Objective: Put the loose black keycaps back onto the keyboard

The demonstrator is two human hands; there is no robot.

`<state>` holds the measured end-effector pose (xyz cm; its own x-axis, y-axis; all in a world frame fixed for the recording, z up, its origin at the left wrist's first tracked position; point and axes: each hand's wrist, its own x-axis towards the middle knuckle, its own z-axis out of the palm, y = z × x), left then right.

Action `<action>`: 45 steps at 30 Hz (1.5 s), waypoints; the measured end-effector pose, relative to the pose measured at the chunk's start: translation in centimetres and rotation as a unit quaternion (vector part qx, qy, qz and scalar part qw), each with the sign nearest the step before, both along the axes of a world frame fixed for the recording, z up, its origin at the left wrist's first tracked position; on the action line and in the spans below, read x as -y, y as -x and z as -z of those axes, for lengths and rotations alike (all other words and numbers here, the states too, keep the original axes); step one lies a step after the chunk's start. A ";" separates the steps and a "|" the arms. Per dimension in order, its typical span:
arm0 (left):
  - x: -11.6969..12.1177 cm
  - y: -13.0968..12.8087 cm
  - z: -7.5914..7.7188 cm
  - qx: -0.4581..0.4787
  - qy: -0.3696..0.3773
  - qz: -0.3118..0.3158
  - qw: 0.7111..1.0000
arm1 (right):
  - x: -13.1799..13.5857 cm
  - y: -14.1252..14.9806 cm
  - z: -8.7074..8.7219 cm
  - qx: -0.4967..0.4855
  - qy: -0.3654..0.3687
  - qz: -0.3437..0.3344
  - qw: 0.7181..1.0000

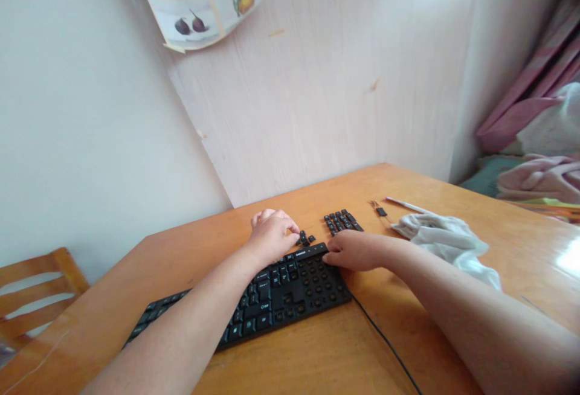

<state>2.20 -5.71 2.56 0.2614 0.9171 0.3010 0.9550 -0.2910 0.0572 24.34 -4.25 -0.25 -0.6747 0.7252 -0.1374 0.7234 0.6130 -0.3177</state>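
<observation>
A black keyboard (263, 298) lies at a slant on the wooden table, its number-pad side and arrow-key area bare of keycaps. Just beyond its top edge, my left hand (273, 233) has its fingers curled and thumb and forefinger pinched; whatever is between them is too small to make out. Beside those fingertips sits a small cluster of loose black keycaps (304, 239). My right hand (356, 249) closes on the keyboard's upper right corner, thumb over the bare key sockets, the other fingers partly hidden. Further back, several keycaps (341, 221) stand in neat rows.
To the right rest a crumpled whitish cloth (446, 241), a white stick-like item (405, 205) and a small black tool with wire prongs (381, 211). The keyboard's cable (385, 340) runs toward me. A wooden chair (40, 286) stands at the left; a wall rises behind the table (181, 250).
</observation>
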 end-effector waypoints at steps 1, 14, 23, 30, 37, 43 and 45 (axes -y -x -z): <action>-0.4 -0.5 0.2 -0.006 0.004 0.010 1.000 | 0.0 0.0 0.0 0.001 -0.002 0.001 1.000; -2.8 -1.3 1.0 -0.058 0.053 0.027 0.997 | 0.5 0.0 -0.5 0.010 -0.002 0.010 1.000; -2.2 -0.6 1.0 -0.039 0.063 0.074 0.995 | 0.7 0.0 -0.9 -0.001 0.002 0.003 1.000; -2.4 -0.8 1.2 -0.028 0.061 0.083 0.994 | 0.5 0.0 -0.7 -0.003 -0.001 0.003 1.000; -2.6 -0.9 1.4 -0.024 0.061 0.073 0.995 | 0.4 0.0 -0.5 -0.001 0.005 -0.002 1.000; -2.6 -1.1 1.5 -0.023 0.060 0.073 0.995 | 0.3 -0.2 -0.4 -0.006 -0.006 0.004 1.000; -2.6 -1.0 1.4 -0.017 0.055 0.070 0.996 | 0.3 -0.2 -0.4 -0.006 -0.003 0.006 1.000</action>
<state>3.24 -3.09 1.12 0.3970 0.8979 0.1902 0.9077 -0.4148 0.0637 24.58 -4.58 0.12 -0.6680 0.7336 -0.1249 0.7264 0.6062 -0.3240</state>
